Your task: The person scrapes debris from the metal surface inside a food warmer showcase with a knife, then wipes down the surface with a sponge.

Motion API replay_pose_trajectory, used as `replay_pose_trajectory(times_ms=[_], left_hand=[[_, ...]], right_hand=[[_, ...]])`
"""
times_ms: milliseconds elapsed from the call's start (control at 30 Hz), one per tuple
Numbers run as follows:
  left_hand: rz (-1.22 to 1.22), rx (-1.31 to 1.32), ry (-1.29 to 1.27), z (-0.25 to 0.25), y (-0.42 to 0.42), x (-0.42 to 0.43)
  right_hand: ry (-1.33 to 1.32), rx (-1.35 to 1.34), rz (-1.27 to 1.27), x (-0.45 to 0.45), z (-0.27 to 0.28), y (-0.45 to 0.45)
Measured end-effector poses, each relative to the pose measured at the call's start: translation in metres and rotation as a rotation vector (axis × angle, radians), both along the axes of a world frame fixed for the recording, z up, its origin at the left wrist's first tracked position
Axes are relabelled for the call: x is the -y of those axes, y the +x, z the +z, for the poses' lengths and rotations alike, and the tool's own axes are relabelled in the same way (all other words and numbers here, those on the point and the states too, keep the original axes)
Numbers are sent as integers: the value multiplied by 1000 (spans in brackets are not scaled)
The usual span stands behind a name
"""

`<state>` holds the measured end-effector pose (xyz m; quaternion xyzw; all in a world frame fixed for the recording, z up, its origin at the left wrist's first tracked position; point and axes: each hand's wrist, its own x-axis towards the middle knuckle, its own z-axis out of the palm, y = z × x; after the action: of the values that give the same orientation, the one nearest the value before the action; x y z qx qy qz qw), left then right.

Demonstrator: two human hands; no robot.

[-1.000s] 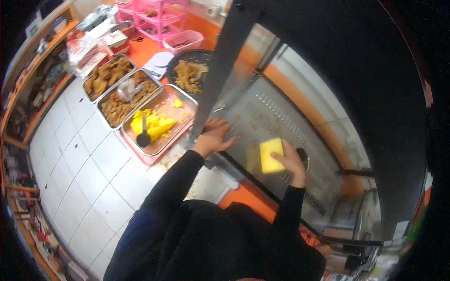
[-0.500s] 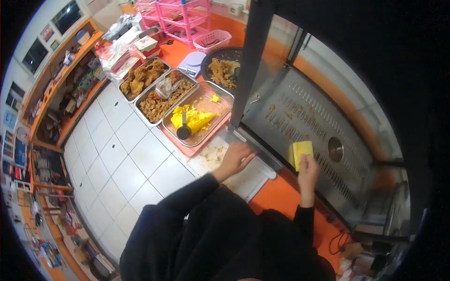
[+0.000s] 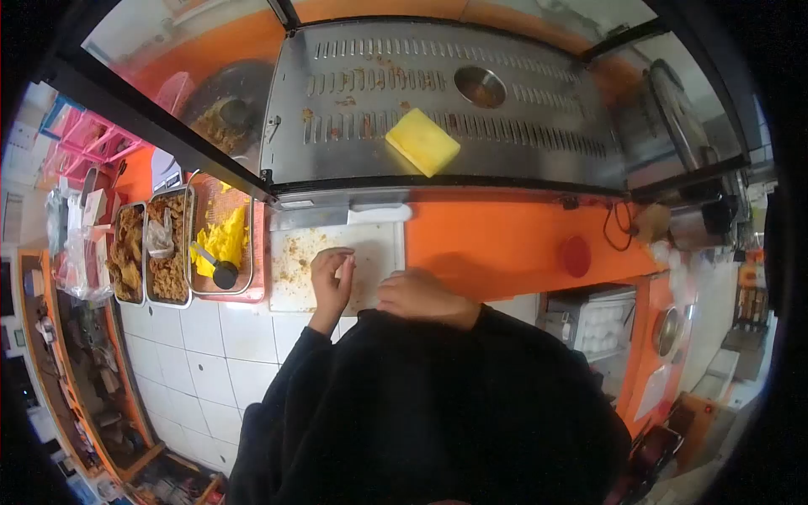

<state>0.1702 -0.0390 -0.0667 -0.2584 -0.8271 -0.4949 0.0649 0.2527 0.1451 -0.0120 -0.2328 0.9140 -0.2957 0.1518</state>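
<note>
My left hand (image 3: 332, 284) hovers over a white cutting board (image 3: 372, 252) strewn with brown crumbs; its thumb stands apart from the bent fingers and nothing shows in it. My right hand (image 3: 425, 296) is at the board's near right edge, close to my black clothing. Its fingers are bent, its palm turned away, so I cannot see whether it holds anything. Past the board lies a knife (image 3: 379, 214) with a white handle. A yellow square pad (image 3: 423, 141), like a sponge or folded cloth, rests on the slotted metal floor (image 3: 539, 151) of a display case, apart from both hands.
Left of the board, a tray (image 3: 199, 282) holds yellow crumbly food and a black-ended scoop (image 3: 225, 274). Further left are trays of fried pieces (image 3: 128, 252). A dark case frame (image 3: 160, 122) crosses the upper left. A red round object (image 3: 576, 256) sits on the orange counter (image 3: 488, 244).
The yellow pad has left my right hand and now lies on the case floor. That hand has drawn back toward my body. The whole view has turned to the right.
</note>
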Motion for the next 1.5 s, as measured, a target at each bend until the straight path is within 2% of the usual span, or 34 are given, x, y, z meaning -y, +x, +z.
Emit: replay_pose_trajectory(times_ms=[133, 233, 333, 433, 467, 567, 667, 767, 967, 1033, 1100, 1167, 1300, 1367, 1400, 1433, 1500], left_hand=[[-125, -46, -2, 0, -2, -17], [-191, -36, -1, 4, 12, -25], [-227, -49, -10, 6, 17, -22], [-177, -34, -2, 14, 20, -13], [-147, -35, 2, 16, 18, -7], [-35, -69, 4, 21, 9, 11], [68, -91, 37, 28, -6, 27], [130, -137, 99, 46, -22, 38], [170, -140, 237, 78, -50, 27], [156, -168, 257, 80, -62, 10], [76, -198, 278, 84, -73, -17], [4, -183, 289, 86, -78, -53], [-280, -281, -16, 100, -74, -131], [-201, -475, -163, 100, -69, -163], [-159, -575, -234, 97, -70, -173], [-159, -555, -270, 91, -74, -181], [-157, -512, -353, 77, -81, -192]], right_hand=[[105, -235, -308, -15, 1, 5], [8, -471, -490, -19, -36, -29], [30, -601, -387, -10, -57, -70], [269, -599, -344, 4, -64, -89], [307, -409, -337, 4, -62, -90], [403, -409, -344, 4, -63, -95], [381, -313, -266, -1, -58, -87], [299, -225, -311, -13, -61, -52], [109, 350, -503, -85, 45, 45], [-36, 283, -537, -119, 70, 83], [-15, 489, -770, -136, 118, 109], [21, 476, -919, -152, 149, 134], [158, 25, -1021, -158, 165, 149], [291, -222, -1022, -153, 145, 131], [277, -275, -996, -149, 143, 116], [264, -330, -967, -146, 142, 97], [368, -201, -946, -146, 140, 69]])
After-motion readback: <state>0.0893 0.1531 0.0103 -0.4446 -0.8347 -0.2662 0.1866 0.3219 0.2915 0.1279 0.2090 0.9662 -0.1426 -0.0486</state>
